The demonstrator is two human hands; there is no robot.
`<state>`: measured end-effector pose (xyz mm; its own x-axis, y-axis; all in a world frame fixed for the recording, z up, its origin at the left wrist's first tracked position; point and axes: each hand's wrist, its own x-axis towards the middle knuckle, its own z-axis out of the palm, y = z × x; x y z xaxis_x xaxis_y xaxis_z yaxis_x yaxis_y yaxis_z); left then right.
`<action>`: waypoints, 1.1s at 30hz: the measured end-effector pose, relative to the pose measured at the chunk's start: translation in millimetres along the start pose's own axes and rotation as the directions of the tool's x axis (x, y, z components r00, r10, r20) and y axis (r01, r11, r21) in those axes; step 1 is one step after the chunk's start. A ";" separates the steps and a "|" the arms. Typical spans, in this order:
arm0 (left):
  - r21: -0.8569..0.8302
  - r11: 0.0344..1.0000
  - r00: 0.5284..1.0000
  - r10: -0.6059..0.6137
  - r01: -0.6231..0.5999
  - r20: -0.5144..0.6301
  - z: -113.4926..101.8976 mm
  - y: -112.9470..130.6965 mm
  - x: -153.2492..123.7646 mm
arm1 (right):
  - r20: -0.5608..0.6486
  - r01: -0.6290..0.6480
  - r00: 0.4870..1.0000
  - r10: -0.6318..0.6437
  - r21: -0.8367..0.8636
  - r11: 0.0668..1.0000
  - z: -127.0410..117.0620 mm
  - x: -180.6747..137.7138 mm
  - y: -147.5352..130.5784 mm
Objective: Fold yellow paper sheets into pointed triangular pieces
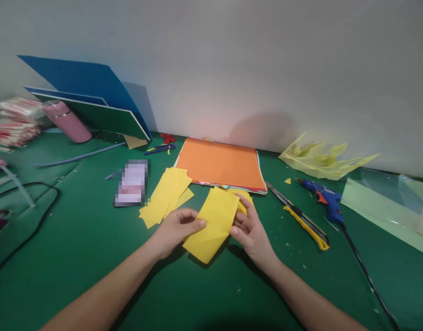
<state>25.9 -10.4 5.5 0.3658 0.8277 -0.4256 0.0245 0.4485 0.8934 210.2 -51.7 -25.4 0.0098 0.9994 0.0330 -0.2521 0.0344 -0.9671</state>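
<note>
A rectangular piece of yellow paper is held up at a tilt above the green table, with a faint crease across its lower part. My left hand pinches its left edge, thumb on top and the other fingers partly hidden beneath. At the right edge, my right hand has curled fingers and thumb against the paper. A loose stack of yellow paper strips lies to the left of the held piece. More yellow paper pieces lie behind it, partly covered by my right hand.
Orange paper tops a sheet pile at the back. To the right are a yellow utility knife, blade out, a blue glue gun with its cord, and a pale yellow paper shape. Leftward stand a blurred phone, a pink bottle and blue boards.
</note>
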 end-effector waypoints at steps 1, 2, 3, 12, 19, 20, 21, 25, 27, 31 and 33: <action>-0.053 0.999 1.000 -0.011 0.011 0.005 3.5 -1.7 -0.7 | 0.035 -0.033 0.999 0.033 -0.007 0.999 1.0 -0.3 -0.3; -0.083 0.996 1.000 -0.012 0.013 0.012 7.0 -3.4 -1.5 | 0.065 -0.070 0.995 0.071 -0.030 0.997 1.9 -0.8 -0.7; -0.097 0.995 1.000 -0.005 0.007 0.022 10.3 -4.9 -2.2 | 0.086 -0.108 0.990 0.113 -0.063 0.992 2.5 -1.5 -1.2; 0.004 0.989 0.989 0.146 -0.146 -0.006 12.6 -15.3 4.3 | -0.025 -0.248 0.969 0.247 -0.149 0.957 3.0 -1.8 -3.2; 0.053 0.957 0.956 0.287 -0.284 -0.065 14.5 -16.3 2.2 | -0.030 -0.280 0.960 0.279 -0.134 0.950 4.6 -0.6 -2.6; 0.062 0.950 0.947 0.312 -0.307 -0.080 15.3 -16.2 0.7 | -0.028 -0.284 0.959 0.283 -0.129 0.950 4.8 -0.8 -2.8; 0.069 0.944 0.940 0.329 -0.324 -0.086 16.0 -16.0 -0.8 | -0.029 -0.285 0.958 0.284 -0.125 0.950 5.0 -0.9 -3.1; 0.096 0.932 0.930 0.357 -0.349 -0.087 16.3 -16.3 -4.4 | -0.031 -0.280 0.960 0.278 -0.106 0.954 5.8 -1.2 -4.4; 0.122 0.931 0.930 0.357 -0.345 -0.087 15.6 -17.1 -4.4 | -0.046 -0.276 0.961 0.273 -0.073 0.958 5.8 -1.0 -4.6; 0.159 0.934 0.942 0.331 -0.319 -0.056 15.0 -19.3 -3.3 | -0.103 -0.286 0.953 0.286 0.011 0.958 5.5 -0.3 -4.1; 0.171 0.934 0.944 0.326 -0.313 -0.055 15.3 -20.0 -3.1 | -0.122 -0.293 0.948 0.294 0.032 0.956 5.8 0.1 -4.0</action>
<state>38.5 -27.1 -8.9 0.3022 0.9459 -0.1184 0.0674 0.1027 0.9924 205.6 -51.8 -20.1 0.0529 0.9573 -0.2842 -0.2748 -0.2597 -0.9258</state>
